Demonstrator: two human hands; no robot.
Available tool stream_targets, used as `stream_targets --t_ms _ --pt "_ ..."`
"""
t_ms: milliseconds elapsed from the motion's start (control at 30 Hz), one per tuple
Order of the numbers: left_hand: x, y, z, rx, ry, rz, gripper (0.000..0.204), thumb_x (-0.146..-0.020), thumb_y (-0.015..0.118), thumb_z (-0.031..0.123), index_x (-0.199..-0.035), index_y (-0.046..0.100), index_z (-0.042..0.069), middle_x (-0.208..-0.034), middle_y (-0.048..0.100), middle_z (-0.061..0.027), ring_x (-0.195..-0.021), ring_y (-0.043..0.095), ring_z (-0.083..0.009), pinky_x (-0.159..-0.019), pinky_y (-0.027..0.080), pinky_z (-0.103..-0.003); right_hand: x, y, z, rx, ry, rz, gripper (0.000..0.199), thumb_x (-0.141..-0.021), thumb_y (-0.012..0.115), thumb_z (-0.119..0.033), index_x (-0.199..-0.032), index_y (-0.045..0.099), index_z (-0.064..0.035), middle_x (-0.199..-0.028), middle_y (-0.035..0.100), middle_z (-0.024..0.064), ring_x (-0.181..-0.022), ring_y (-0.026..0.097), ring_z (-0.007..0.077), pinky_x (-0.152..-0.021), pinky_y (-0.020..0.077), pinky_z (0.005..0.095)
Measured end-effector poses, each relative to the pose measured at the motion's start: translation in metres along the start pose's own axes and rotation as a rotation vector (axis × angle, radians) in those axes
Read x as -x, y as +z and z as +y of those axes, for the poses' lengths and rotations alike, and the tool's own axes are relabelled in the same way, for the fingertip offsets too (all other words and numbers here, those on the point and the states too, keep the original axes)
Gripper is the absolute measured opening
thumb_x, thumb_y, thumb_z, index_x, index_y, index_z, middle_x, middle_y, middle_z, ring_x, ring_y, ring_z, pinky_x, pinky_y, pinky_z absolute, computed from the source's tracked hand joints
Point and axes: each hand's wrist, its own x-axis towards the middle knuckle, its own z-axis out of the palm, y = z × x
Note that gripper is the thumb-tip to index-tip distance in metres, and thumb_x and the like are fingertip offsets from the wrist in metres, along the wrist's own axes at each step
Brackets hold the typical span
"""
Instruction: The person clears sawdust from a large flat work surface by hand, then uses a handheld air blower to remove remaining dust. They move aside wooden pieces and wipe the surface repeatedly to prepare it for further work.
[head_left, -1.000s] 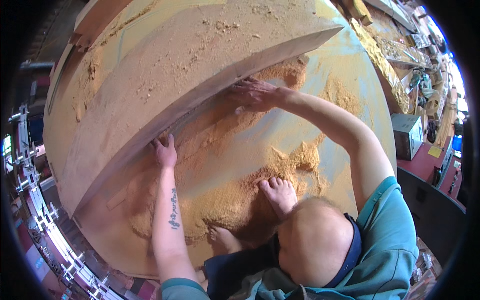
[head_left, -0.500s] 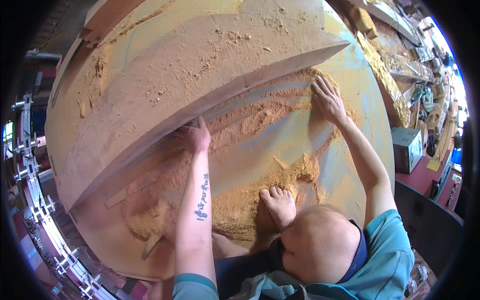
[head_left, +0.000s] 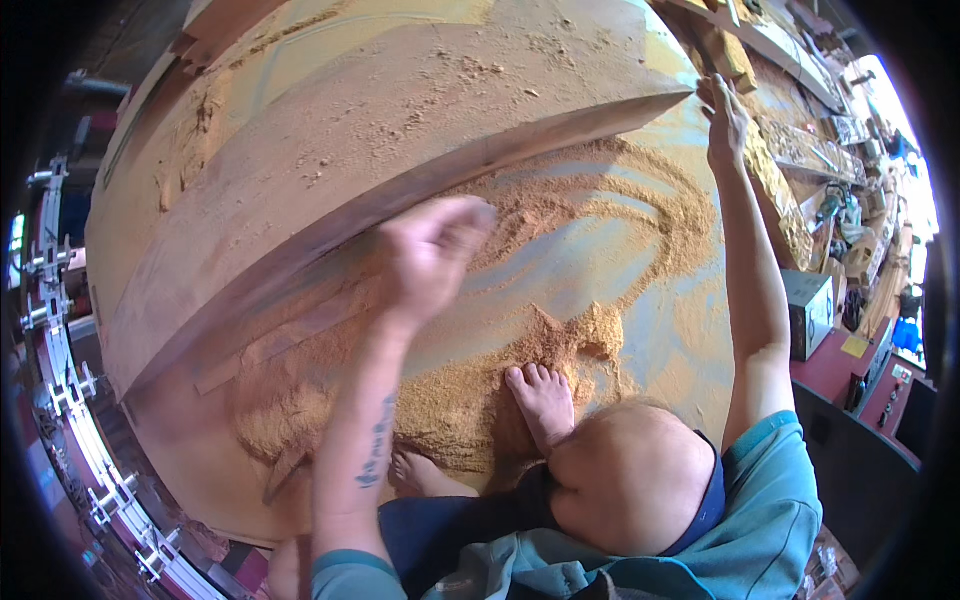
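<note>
Sawdust lies in orange ridges on the platform, on my side of the curved board; crumbs are strewn over the board itself. The board lies on the platform, beyond my bare foot. My left hand is before the board's near edge, fingers bent; it is blurred, so I cannot tell whether they close on anything. My right hand is just beside the board's right tip, fingers straightened and empty. Well right of the board, a grey box hides its contents; near it, a red cabinet bears a yellow label too small to read. Dark lettering-like marks run along my left forearm.
</note>
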Motion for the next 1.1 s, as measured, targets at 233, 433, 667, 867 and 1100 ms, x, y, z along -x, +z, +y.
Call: stream_targets --t_ms 233,433,667,867,1100 --pt "0.037 -0.124 0.008 -0.220 -0.189 0.445 0.042 -0.094 0.057 0.041 -0.101 0.068 0.001 -0.083 0.069 -0.0082 -0.073 0.063 -0.0125 -0.068 0.052 -0.027 0.000 0.053 0.013 -0.012 0.083 -0.002 0.050 -0.089 0.060 -0.047 -0.098 0.070 0.0010 -0.087 0.070 0.0090 -0.079 0.062 0.0159 -0.076 0.0461 0.0306" --pt "0.057 -0.136 0.015 -0.182 -0.208 0.480 0.038 -0.095 0.059 0.031 -0.101 0.066 -0.005 -0.081 0.066 -0.0047 -0.073 0.059 -0.0084 -0.069 0.048 -0.023 -0.005 0.052 0.027 -0.373 0.205 -0.006 0.044 -0.086 0.063 -0.042 -0.091 0.068 0.0016 -0.083 0.066 0.0075 -0.078 0.056 0.0162 -0.076 0.0431 0.0304" --pt "0.077 -0.132 0.013 -0.185 -0.199 0.495 0.035 -0.095 0.060 0.029 -0.101 0.066 -0.005 -0.081 0.066 -0.0044 -0.074 0.059 -0.0084 -0.070 0.048 -0.023 -0.017 0.060 0.044 0.009 0.016 0.151 0.032 -0.085 0.060 -0.032 -0.083 0.064 0.0001 -0.078 0.059 0.0090 -0.075 0.052 0.0205 -0.072 0.0413 0.0352" --pt "0.098 -0.169 0.003 -0.325 -0.166 0.502 0.036 -0.096 0.057 0.031 -0.103 0.067 -0.003 -0.084 0.068 -0.0066 -0.075 0.061 -0.0109 -0.073 0.049 -0.026 0.009 0.058 0.012 -0.039 0.166 0.219 0.028 -0.082 0.058 -0.025 -0.074 0.060 0.0015 -0.069 0.054 0.0092 -0.070 0.049 0.0207 -0.066 0.0388 0.0355" --pt "0.098 -0.203 -0.010 -0.383 -0.230 0.673 0.039 -0.098 0.054 0.031 -0.103 0.066 -0.007 -0.083 0.067 -0.0077 -0.074 0.060 -0.0112 -0.072 0.047 -0.025 0.083 0.012 0.007 -0.415 0.172 0.136 0.024 -0.084 0.060 -0.019 -0.066 0.058 -0.0042 -0.064 0.046 -0.0020 -0.061 0.040 0.0086 -0.057 0.0311 0.0276"
